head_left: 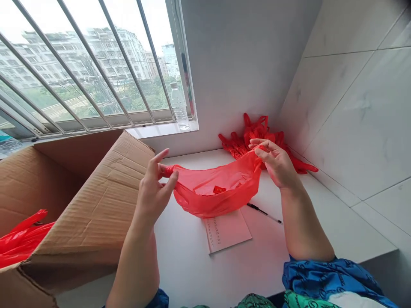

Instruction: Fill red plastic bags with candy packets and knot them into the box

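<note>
A red plastic bag [215, 192] hangs stretched between my two hands above the white counter [199, 265]. My left hand [156, 188] pinches the bag's left handle, with the index finger raised. My right hand [275, 161] grips the right handle between thumb and fingers. Something small and red lies inside the bag. Below the bag lie a sheet of paper with printed lines [226, 231] and a black pen [263, 212].
A pile of red plastic bags [253, 134] sits in the back corner against the tiled wall. An open cardboard box [83, 214] stands at the left, with red bags [19, 239] inside. A clear bottle [179, 105] stands on the sill of the barred window.
</note>
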A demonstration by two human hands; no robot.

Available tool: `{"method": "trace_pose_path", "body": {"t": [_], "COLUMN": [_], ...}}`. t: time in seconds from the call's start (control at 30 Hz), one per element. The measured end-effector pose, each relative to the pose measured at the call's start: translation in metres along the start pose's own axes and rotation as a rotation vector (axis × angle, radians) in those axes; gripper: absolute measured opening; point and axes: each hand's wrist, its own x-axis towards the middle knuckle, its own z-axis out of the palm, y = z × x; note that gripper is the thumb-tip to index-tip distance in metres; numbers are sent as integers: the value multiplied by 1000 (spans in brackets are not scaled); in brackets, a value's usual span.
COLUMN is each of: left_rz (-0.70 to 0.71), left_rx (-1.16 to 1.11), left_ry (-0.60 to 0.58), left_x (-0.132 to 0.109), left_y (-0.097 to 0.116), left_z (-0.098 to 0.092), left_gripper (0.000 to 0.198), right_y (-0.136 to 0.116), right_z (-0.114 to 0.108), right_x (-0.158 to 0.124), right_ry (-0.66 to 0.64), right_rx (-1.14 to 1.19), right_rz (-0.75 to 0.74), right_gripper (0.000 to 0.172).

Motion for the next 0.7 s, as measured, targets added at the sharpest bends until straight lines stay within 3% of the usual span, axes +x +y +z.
{"method": "trace_pose_path", "body": {"t": [0.07,0.13,0.3,0.37,0.43,0.57,0.63,0.7], "left_rz": [-3,6,105,110,84,55,130,283], "left_rx": [-196,-285,-185,-147,-158,-358,-430,-416], "left_ry": [121,203,517,566,517,188,7,-159], "left_x": [9,13,11,9,8,1,-4,-8], "left_y": [-1,0,8,9,9,15,23,30], "left_z": [-7,-9,-2,2,8,23,29,33], "left_gripper": [72,70,43,25,13,12,9,7], "right_y": [6,11,14,10,4,-1,1,4], "right_z": [12,21,31,37,46,75,91,104], "right_x": [6,9,5,0,-8,-27,-36,-42], "right_ry": [113,143,122,66,-44,-334,-410,-407], "right_rx": [97,160,282,286,282,168,39,-45], "right_rz": [-31,-39,-65,-75,-85,-77,-115,-172], "right_gripper": [26,26,22,27,38,70,81,73]}}
